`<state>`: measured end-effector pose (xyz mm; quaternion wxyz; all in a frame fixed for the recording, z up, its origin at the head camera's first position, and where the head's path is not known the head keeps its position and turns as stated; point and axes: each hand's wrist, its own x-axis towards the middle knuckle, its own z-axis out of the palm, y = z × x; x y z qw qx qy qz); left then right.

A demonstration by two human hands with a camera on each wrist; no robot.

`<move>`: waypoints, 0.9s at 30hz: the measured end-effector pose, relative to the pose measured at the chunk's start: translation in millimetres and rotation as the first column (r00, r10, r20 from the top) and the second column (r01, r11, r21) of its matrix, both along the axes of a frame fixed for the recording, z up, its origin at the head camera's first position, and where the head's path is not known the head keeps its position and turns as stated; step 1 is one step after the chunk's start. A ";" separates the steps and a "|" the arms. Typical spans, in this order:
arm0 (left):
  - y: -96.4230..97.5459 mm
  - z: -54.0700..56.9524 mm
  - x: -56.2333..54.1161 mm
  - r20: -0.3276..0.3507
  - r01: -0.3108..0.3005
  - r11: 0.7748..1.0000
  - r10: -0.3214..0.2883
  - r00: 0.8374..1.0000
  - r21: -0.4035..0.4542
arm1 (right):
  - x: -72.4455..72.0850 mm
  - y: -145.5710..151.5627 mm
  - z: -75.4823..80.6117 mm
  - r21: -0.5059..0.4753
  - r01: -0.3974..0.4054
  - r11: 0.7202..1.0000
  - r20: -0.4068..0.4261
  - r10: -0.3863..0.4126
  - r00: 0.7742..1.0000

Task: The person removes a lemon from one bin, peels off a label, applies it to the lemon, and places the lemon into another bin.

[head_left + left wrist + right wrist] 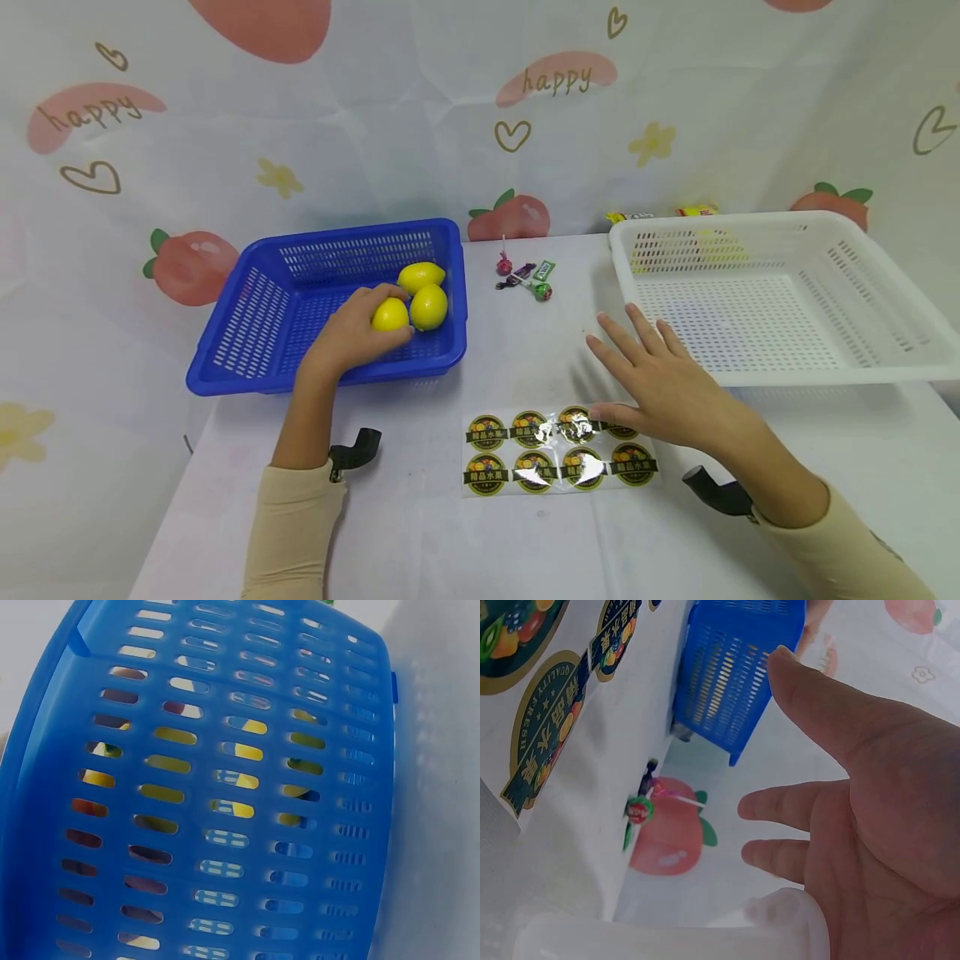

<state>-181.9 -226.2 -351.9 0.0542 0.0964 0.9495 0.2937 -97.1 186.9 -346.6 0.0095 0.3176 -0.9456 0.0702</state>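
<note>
L hand [356, 329] reaches into a blue basket [300, 321], fingers and thumb curled round a lemon [391, 316]; a far lemon [421, 276] and a near lemon [430, 307] lie just beside it, at the basket's R end; whether the held lemon touches the basket floor can't be told; in L wrist view the basket wall fills most of the frame, w/ yellow showing thru its slots. R hand [667, 387] has hold of nothing, fingers spread wide and nearly straight, above the worktop [450, 533], btwn a white basket [750, 325] and a sheet of stickers [558, 451]; R thumb overlaps the sheet's far R part in head view; stickers round, dark, w/ fruit motif, two rows of four. Btwn baskets, close together: red lollipop [504, 266], green lollipop [542, 292], green-wrapped sweet [544, 270], dark-wrapped sweet [522, 273]; yellow packets [697, 211] behind white basket, partly hidden. Each arm: beige sleeve [296, 517], black bracket [358, 450] nr wrist; bkgd cloth [420, 150] w/ strawberries, hearts, yellow flowers, "happy".
</note>
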 end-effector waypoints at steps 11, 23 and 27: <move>1.5 3.6 1.9 -0.045 -0.058 0.996 0.061 0.997 0.064 | 0.1 -0.3 -0.3 0.000 0.004 1.000 0.007 -0.004 1.000; 0.9 0.8 2.2 -0.172 0.064 0.989 -0.040 0.984 0.136 | -0.6 0.5 -1.1 0.016 0.007 1.000 0.012 -0.007 1.000; 2.2 2.6 3.3 -0.157 0.057 0.986 -0.031 0.987 0.159 | -0.2 0.3 -0.9 0.015 0.009 1.000 0.014 -0.010 1.000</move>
